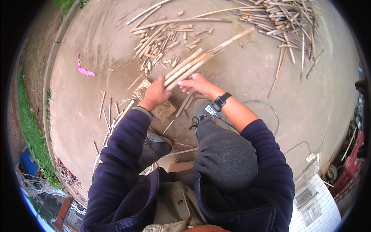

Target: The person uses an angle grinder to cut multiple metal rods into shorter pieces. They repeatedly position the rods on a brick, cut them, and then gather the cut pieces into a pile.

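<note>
My left hand [156, 90] grips the lower ends of several pale wooden sticks [185, 69], which slant away to the upper right in a loose bundle. On the right side of the sticks is my right hand [197, 84], its fingers partly curled near the lowest stick; whether they touch it is hard to tell. Under my left hand lies a rough block [164, 110], brick or stone by its look. Darker sticks [185, 103] rest on the ground between the block and my shoe [203, 107]. A strap with a small device [221, 101] circles my right wrist.
Short cut pieces [158, 43] lie scattered ahead, with a large pile of sticks [284, 21] at the upper right. More thin sticks [116, 119] lie by my left arm. A cable [274, 111] loops over the concrete at right. A pink strip [84, 70] lies at left.
</note>
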The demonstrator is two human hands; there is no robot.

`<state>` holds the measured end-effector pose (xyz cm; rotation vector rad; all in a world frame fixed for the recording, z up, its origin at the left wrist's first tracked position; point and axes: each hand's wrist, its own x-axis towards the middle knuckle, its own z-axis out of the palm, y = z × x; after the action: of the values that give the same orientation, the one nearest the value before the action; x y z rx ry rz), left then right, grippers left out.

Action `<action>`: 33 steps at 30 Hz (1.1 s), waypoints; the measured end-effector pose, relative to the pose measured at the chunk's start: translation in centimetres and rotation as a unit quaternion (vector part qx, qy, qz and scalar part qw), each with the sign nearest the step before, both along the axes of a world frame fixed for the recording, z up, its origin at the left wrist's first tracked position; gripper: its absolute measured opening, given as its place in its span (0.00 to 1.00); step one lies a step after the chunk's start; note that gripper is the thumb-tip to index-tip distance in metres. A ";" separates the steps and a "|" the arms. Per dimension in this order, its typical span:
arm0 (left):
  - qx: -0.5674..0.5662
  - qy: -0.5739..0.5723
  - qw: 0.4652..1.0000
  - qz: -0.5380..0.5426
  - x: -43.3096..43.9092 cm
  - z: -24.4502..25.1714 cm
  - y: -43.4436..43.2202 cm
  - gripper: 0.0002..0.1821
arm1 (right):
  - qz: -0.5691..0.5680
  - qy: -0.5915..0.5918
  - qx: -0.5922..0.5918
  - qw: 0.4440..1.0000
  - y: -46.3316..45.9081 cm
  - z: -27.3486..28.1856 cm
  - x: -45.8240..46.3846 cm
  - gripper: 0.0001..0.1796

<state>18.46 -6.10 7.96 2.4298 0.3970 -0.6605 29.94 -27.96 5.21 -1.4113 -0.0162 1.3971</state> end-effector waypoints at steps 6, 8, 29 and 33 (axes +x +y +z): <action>0.010 0.006 1.000 -0.002 0.4 0.4 3.0 0.34 | -0.361 -0.117 -0.105 0.919 -3.4 -1.2 5.1 0.19; -0.002 -0.010 1.000 -0.002 0.4 0.3 3.4 0.34 | -0.405 -0.116 -0.088 0.903 -3.7 -1.1 5.9 0.19; -0.088 0.014 0.996 -0.010 2.1 1.1 2.7 0.37 | -0.203 -0.017 0.009 0.979 -2.6 -0.2 3.6 0.22; -0.123 0.039 0.992 0.005 2.1 1.2 2.2 0.42 | -0.223 -0.013 0.042 0.974 -2.4 -0.6 3.7 0.18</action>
<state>20.58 -3.88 9.13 2.1722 0.3378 -0.7550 33.62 -30.32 4.58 -1.2659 0.2108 0.9945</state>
